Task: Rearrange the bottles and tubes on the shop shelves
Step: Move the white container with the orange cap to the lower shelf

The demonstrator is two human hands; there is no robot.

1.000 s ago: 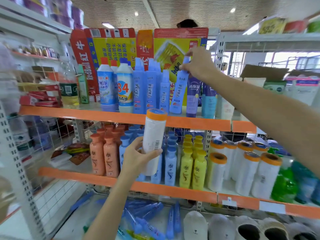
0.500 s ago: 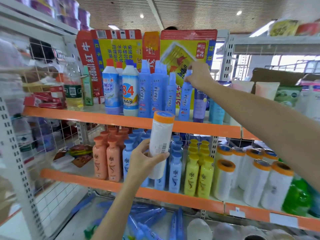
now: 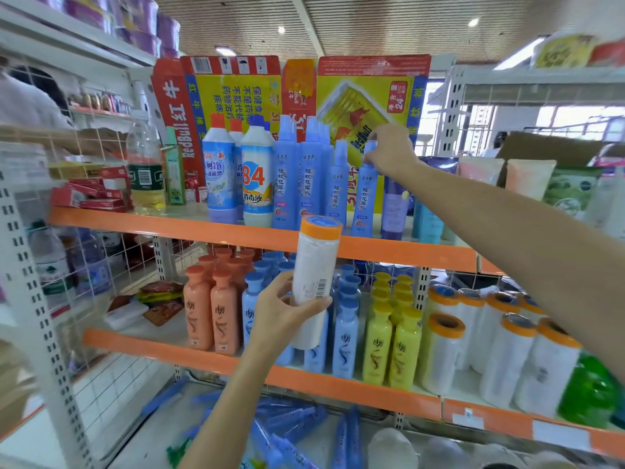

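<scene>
Right hand (image 3: pixel 389 152) pinched cap of slim blue spray bottle (image 3: pixel 364 194), upright on upper orange shelf (image 3: pixel 203 228) beside matching blue bottles (image 3: pixel 306 177). Left hand (image 3: pixel 282 311) gripped white roll with orange end (image 3: pixel 316 272), held upright before middle shelf (image 3: pixel 189 350).

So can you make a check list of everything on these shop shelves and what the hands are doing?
Surface: orange-edged top shelf, stocked; lower shelf, stocked.
Job's things: blue spray bottle upright on the top shelf; white roll with orange cap held up.
Clutter: red boxes, snack packets.
Grippers: right hand grips the spray bottle's top; left hand holds the roll.
Cables: nothing seen.
Surroundings: Red Bull carton behind; ceiling lights.
</scene>
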